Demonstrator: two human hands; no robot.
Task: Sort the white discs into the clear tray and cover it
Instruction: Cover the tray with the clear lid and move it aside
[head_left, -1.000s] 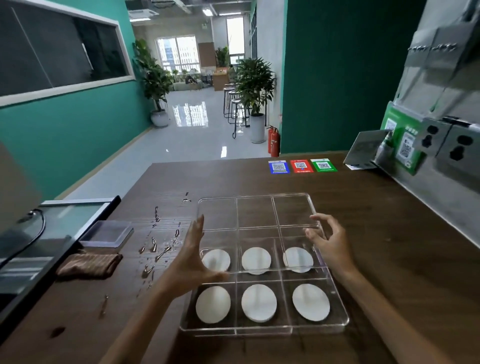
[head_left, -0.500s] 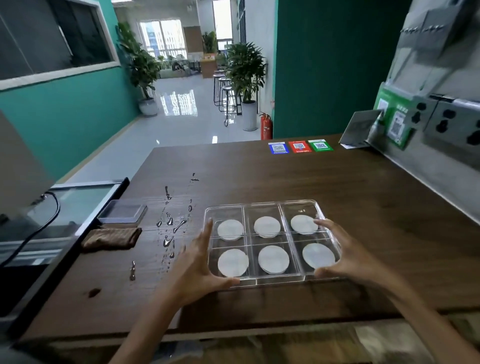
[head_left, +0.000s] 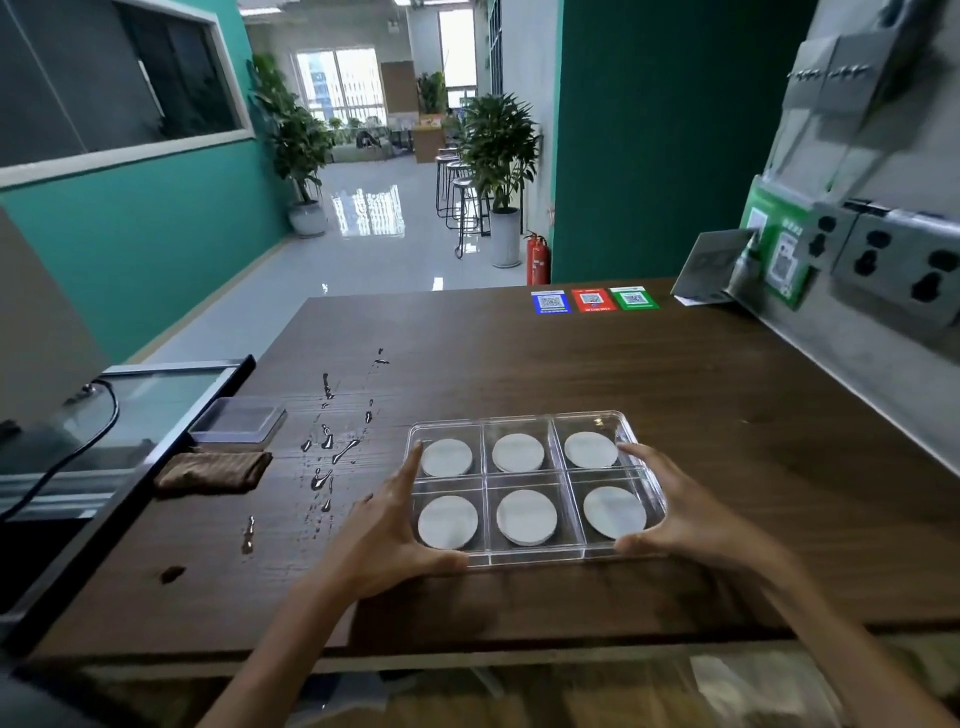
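A clear tray (head_left: 519, 419) with six compartments lies on the dark wooden table near its front edge. Each compartment holds one white disc (head_left: 525, 517). A clear lid seems to sit on the tray, though its outline is hard to tell from the tray's own. My left hand (head_left: 395, 525) lies against the tray's left side, fingers straight along the edge and thumb at the front left corner. My right hand (head_left: 675, 514) lies against the right side, fingers reaching along that edge and thumb at the front right corner.
Water drops (head_left: 327, 441) are spread on the table left of the tray. Further left lie a brown cloth (head_left: 213, 470) and a small clear box (head_left: 239, 418). Coloured QR stickers (head_left: 592, 300) sit at the far edge. A wall with sockets (head_left: 904, 265) runs along the right.
The clear gridded lid I held above the tray has come down onto it. Both hands moved from the lid's sides to the tray's sides. My view pulled back from the table.
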